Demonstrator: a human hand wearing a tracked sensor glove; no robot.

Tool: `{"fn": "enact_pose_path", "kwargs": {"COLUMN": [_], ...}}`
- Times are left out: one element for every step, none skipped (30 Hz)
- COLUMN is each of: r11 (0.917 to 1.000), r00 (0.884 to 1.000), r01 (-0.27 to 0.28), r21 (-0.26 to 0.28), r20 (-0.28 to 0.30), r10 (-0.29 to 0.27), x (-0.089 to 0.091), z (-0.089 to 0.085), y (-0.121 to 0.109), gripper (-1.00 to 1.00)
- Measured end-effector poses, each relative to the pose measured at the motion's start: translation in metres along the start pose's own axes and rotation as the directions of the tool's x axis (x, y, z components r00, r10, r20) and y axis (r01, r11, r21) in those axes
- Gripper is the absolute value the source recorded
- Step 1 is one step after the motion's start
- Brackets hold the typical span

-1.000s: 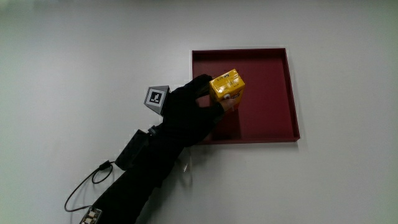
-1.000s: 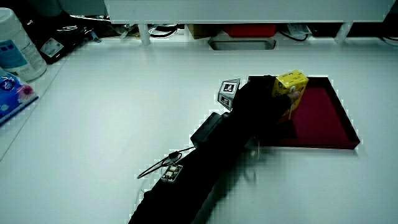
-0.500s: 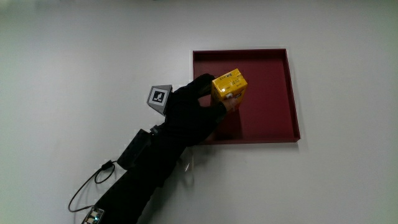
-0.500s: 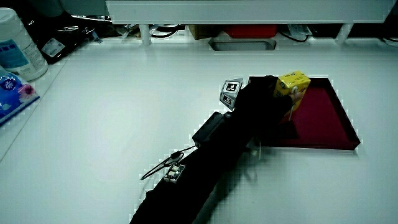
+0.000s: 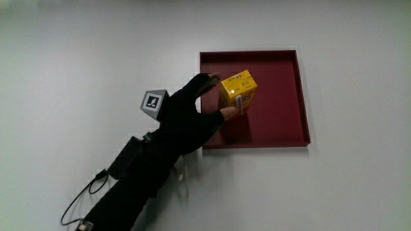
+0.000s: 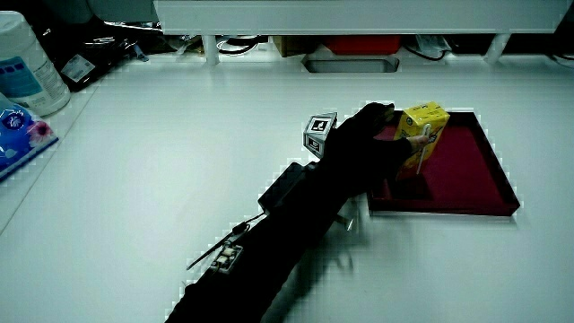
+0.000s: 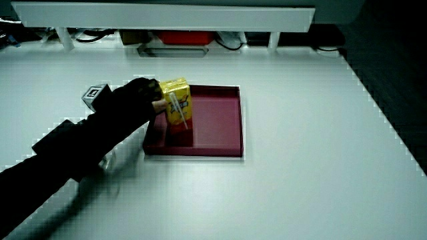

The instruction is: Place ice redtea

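The ice red tea is a yellow carton with a straw on its side. It stands upright in the dark red tray, near the tray wall closest to the hand. Both side views show the carton resting on the tray floor. The hand lies over the tray's edge beside the carton, fingers spread. The forefinger stands just off the carton and the thumb tip is at its lower side. The patterned cube sits on the back of the hand.
A black box and a thin cable run along the forearm. In a side view a white bottle and a blue packet stand at the table's edge, away from the tray. The low partition has clutter under it.
The fingers have opened off the carton and the hand has drawn back a little toward the person. The carton now stands on the tray floor by itself.
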Motion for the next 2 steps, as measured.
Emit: {"fn": "enact_pose_path", "kwargs": {"r11": [0.9998, 0.9995], "r00": [1.0, 1.0], "r01": [-0.019, -0.009], "r21": [-0.008, -0.03], "r20": [-0.021, -0.014], "r10": [0.019, 0.008], "x": [0.0013, 0.0039], "z": [0.0028, 0.0043], "y": [-0.0029, -0.0059], "gripper": [-0.76, -0.82]}}
